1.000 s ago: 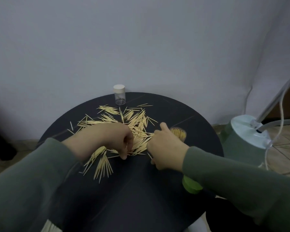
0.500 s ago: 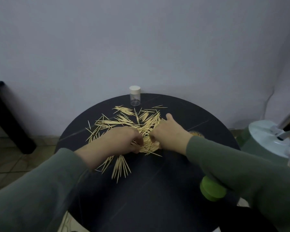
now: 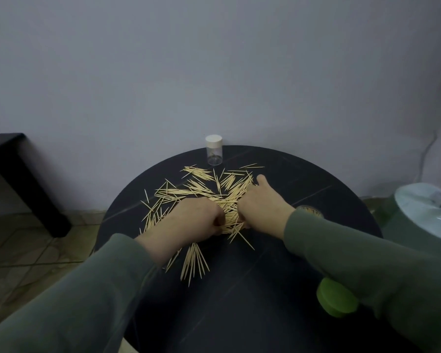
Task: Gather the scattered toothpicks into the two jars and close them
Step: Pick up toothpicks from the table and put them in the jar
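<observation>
round black table [image 3: 278, 289] stood before grey wall [image 3: 214, 59] | dark side table [image 3: 8, 159] at left on tiled floor [image 3: 23, 258] | green-and-white appliance [image 3: 423, 215] at right, white cord [image 3: 425, 159] against wall

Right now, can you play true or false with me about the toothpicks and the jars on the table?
1. The small clear jar at the far edge of the table has its white lid on. True.
2. All the toothpicks are already inside a jar. False: most lie scattered on the table.
3. Both hands are in the toothpick pile, left hand and right hand. True.
4. The green lid sits on the small clear jar. False: it lies near the table's near right edge.
5. The table is white. False: it is black and round.
</observation>
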Demonstrator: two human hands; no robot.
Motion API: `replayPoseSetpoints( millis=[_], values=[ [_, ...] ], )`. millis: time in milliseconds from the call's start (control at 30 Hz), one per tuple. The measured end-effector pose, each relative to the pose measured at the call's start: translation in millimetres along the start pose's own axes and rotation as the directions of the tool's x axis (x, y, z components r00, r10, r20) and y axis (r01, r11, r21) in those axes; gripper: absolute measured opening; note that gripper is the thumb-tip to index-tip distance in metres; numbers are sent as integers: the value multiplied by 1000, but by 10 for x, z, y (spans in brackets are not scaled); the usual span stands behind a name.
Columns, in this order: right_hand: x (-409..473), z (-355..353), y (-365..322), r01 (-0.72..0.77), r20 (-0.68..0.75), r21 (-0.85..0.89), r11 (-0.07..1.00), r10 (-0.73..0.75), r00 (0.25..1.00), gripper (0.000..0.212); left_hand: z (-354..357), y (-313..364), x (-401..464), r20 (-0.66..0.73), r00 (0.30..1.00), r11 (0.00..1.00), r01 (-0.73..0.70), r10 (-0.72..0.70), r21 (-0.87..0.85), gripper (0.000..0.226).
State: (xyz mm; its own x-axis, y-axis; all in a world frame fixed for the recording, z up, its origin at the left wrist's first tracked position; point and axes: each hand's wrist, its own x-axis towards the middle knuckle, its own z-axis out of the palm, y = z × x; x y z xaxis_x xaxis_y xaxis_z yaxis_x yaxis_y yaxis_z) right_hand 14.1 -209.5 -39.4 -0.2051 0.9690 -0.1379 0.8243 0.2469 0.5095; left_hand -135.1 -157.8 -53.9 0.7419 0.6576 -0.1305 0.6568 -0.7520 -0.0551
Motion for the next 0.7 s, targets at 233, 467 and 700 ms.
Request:
replayPoseSetpoints(
  millis=[233, 467, 700],
  values=[
    [46, -20, -94, -4, -47, -93, 996, 0, 999, 23, -67, 124, 32, -8, 999, 992, 42, -41, 123, 29],
    [15, 31, -11, -29, -60, -101, 994, 23, 998, 14, -84, 225, 64, -34, 993, 981, 114, -110, 158, 28],
    [-22, 33, 125, -86, -112, -81, 993, 77, 991, 17, -138, 260, 80, -97, 980, 983, 179, -173, 51, 25]
  ],
)
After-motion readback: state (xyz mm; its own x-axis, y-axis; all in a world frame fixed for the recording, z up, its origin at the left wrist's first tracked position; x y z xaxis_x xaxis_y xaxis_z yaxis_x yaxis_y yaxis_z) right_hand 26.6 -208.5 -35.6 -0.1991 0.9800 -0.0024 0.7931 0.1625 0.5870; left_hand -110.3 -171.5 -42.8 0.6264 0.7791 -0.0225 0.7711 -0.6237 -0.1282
